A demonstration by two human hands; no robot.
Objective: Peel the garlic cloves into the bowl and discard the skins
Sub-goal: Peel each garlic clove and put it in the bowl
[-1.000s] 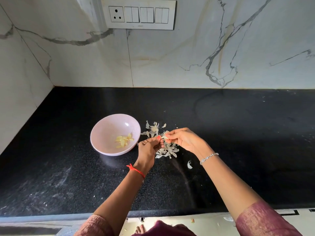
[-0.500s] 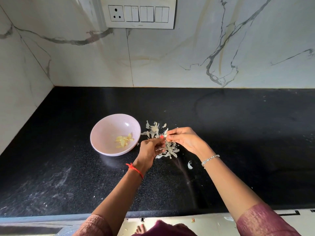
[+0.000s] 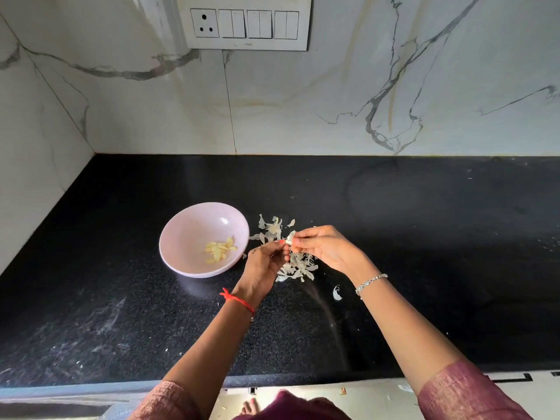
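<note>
The right hand (image 3: pixel 321 247) and left hand (image 3: pixel 263 265) pinch one garlic clove (image 3: pixel 290 237) between them above the skins (image 3: pixel 298 266), the bowl (image 3: pixel 181 225) (peeled cloves (image 3: pixel 219 251) inside) just left of the left grip.

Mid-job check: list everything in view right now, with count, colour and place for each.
bowl: one, pale pink, on the counter left of the hands
peeled cloves: several, pale yellow, inside the bowl
garlic clove: one, whitish, pinched between both hands
skins: loose pile, white, on the counter under the hands
stray skin: one, white, near the right wrist
counter: one, black
switch panel: one, white, on the marble wall
left hand: red thread at wrist, pinches the clove
right hand: silver bracelet at wrist, pinches the clove
</note>
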